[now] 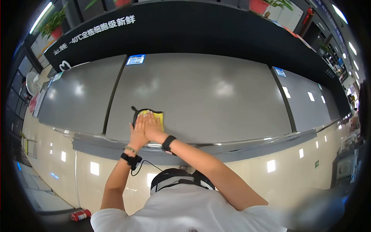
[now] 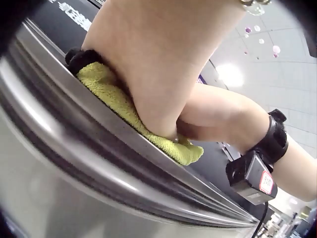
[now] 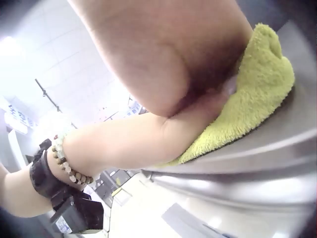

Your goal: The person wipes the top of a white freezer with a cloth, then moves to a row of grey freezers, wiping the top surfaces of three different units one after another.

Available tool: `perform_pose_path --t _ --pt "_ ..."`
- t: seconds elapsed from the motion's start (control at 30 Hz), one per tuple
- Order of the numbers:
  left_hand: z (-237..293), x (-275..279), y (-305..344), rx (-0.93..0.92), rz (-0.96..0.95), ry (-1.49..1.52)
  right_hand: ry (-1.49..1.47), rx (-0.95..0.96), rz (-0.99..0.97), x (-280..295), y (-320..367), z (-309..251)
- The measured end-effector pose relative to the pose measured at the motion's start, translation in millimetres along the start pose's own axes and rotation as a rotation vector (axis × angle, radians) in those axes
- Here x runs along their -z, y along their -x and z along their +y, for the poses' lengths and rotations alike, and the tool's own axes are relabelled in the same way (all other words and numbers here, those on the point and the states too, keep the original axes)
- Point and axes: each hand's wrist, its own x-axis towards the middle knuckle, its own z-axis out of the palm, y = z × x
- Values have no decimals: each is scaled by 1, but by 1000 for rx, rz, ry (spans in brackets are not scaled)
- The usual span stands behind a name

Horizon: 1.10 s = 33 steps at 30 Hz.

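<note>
A yellow cloth [image 1: 160, 116] with a dark edging and a small black loop lies on the grey panel [image 1: 193, 100], close to its front edge. My left hand [image 1: 137, 132] presses flat on the cloth with its fingers straight and pointing away from me. Beside and partly over it, my right hand [image 1: 154, 130] lies on the cloth too, fingers extended. The left wrist view shows the fuzzy cloth [image 2: 116, 101] under the heel of the hand, along the rounded metal edge [image 2: 94, 148]. In the right wrist view, the cloth [image 3: 265, 79] bunches up beside the right hand.
Similar grey panels stand to the left [image 1: 81, 92] and right [image 1: 305, 96], parted by dark seams. Behind rises a black board [image 1: 185, 33] with white lettering and potted plants [image 1: 258, 5] on top. A blue label [image 1: 136, 59] sticks to the middle panel. A red cylinder [image 1: 80, 215] lies on the floor.
</note>
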Motion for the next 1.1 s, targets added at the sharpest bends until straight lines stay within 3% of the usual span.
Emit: perform_pose_path --t 0.17,0.23,0.27,0.43,0.67,0.73,1.1 --pt "-40 -4 57 233 85 -81 -19 253 67 -40 -6 -47" --pt "-39 -8 67 169 177 -160 41 353 64 -27 7 -40" --pt "-37 -7 68 144 229 -120 -35 397 175 -35 8 -31" --pt "-8 2 49 59 139 -198 -32 365 279 -29 34 -1" --pt "76 5 6 -211 3 -187 8 181 308 4 100 64" --pt "107 -4 -8 -353 92 -244 -17 54 365 20 124 82" --pt "301 -40 -56 -603 215 -390 48 -446 661 57 233 177"
